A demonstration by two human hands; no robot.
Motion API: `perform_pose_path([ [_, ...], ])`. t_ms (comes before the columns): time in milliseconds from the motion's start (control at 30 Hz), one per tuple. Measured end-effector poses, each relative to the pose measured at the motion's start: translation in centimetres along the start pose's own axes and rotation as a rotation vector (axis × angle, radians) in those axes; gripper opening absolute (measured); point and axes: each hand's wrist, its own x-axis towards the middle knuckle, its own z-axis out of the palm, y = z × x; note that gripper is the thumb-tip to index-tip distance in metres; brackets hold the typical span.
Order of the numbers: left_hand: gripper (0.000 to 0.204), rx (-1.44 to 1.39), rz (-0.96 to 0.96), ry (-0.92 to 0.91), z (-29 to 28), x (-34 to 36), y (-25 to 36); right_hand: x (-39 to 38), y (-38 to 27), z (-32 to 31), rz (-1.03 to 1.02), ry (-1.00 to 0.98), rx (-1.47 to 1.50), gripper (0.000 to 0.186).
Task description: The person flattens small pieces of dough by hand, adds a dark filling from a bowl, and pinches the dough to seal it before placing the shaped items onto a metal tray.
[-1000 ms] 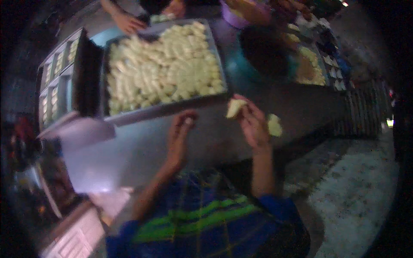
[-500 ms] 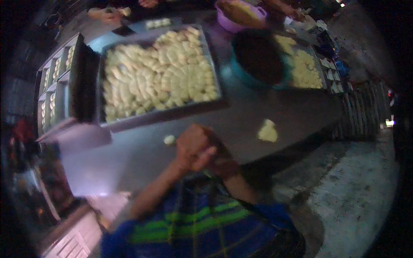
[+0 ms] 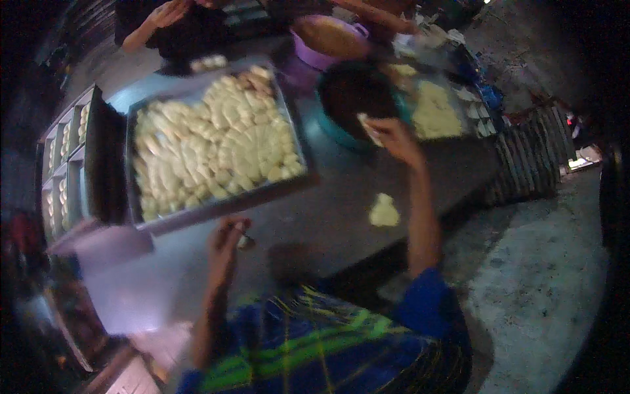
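Note:
My right hand (image 3: pixel 392 139) reaches forward over the near right rim of a teal bowl (image 3: pixel 338 131) with dark contents. Its fingers are closed on a pale flat piece of dough (image 3: pixel 369 129). Low over the table, my left hand (image 3: pixel 224 246) has curled fingers, with a small dough ball (image 3: pixel 245 242) right at the fingertips; blur hides whether they grip it. Beyond that hand, a wide tray (image 3: pixel 216 201) is filled with rows of shaped pale dough pieces (image 3: pixel 216 141). A lone lump of dough (image 3: pixel 384 210) lies on the table, left of my right forearm.
The metal table (image 3: pixel 308 226) runs beneath everything. Racked trays (image 3: pixel 72 148) with dough pieces stand at the left. Behind the teal bowl is a purple basin (image 3: pixel 312 56) of brownish filling; a flat spread of pale dough (image 3: pixel 436 111) lies to its right. Another person's hand (image 3: pixel 167 13) shows across the table.
My hands were together in front of me and have parted. The right went forward and right to the teal bowl with the flat dough; the left went to the small dough ball. The view shifted.

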Motion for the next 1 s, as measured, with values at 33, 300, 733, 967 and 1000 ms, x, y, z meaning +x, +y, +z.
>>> perform_pose_path([
  [33,0.023,0.003,0.013,0.026,-0.6,0.0,-0.3,1.7,1.7,-0.8,0.032,-0.117,-0.081,0.025],
  [300,0.021,-0.031,0.03,0.139,-3.5,-1.4,-2.8,8.0,5.8,-0.4,-0.029,-0.573,-0.426,0.011],
  [733,0.023,-0.092,-0.038,0.169,-4.0,-2.5,-3.9,6.5,1.4,-2.9,0.219,-0.673,0.088,0.033],
  [967,0.046,-0.571,-0.321,-0.371,2.8,-0.8,-1.6,-3.2,-10.4,8.2,0.195,-0.476,1.103,0.06],
  [1000,0.048,-0.65,-0.345,-0.395,3.7,-0.4,-0.9,-4.4,-11.7,10.1,0.168,-0.477,1.191,0.062],
])
